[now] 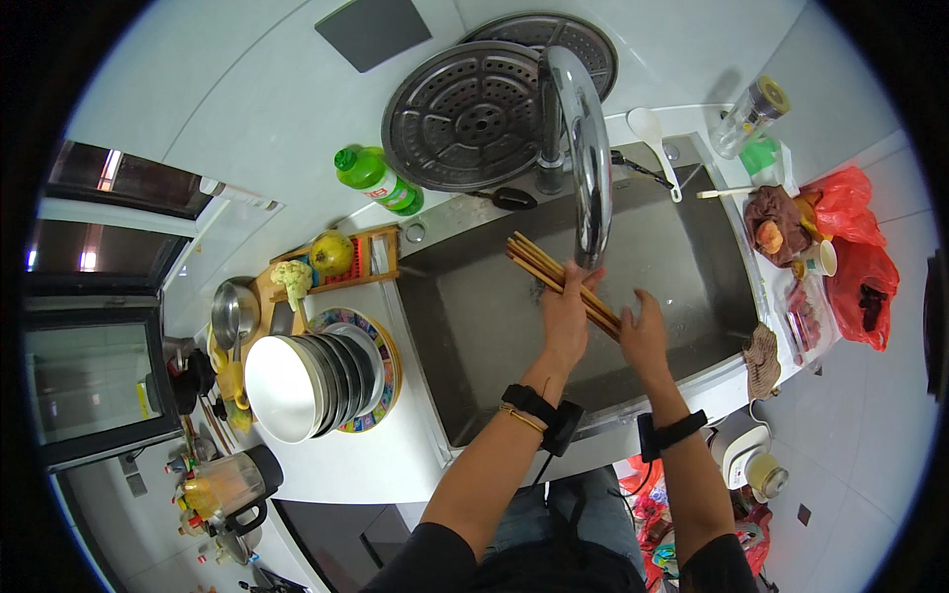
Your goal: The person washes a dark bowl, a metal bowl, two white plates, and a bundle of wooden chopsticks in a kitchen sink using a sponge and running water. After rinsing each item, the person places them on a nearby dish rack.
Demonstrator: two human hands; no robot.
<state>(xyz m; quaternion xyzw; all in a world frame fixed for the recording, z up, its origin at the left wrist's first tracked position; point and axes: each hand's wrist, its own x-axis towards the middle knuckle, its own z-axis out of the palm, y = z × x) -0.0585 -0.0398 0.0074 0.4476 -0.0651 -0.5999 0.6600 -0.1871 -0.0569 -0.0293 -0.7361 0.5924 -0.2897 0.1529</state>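
A bundle of several wooden chopsticks [549, 270] slants across the steel sink [482, 319], with my left hand [566, 315] closed around its middle. Right above that hand is the end of the chrome faucet [591, 178]. My right hand [645, 333] is at the lower ends of the chopsticks, thumb and forefinger apart. Whether it touches those ends is hard to tell. Some water drops lie on the sink floor.
Left of the sink stand stacked bowls [285, 389] on a patterned plate [389, 356], a grater [359, 259] and cauliflower [293, 278]. Behind are a green bottle [378, 181] and perforated steamer trays [467, 118]. At right are a white spoon [652, 141], glass bottle [749, 118] and red bags [860, 274].
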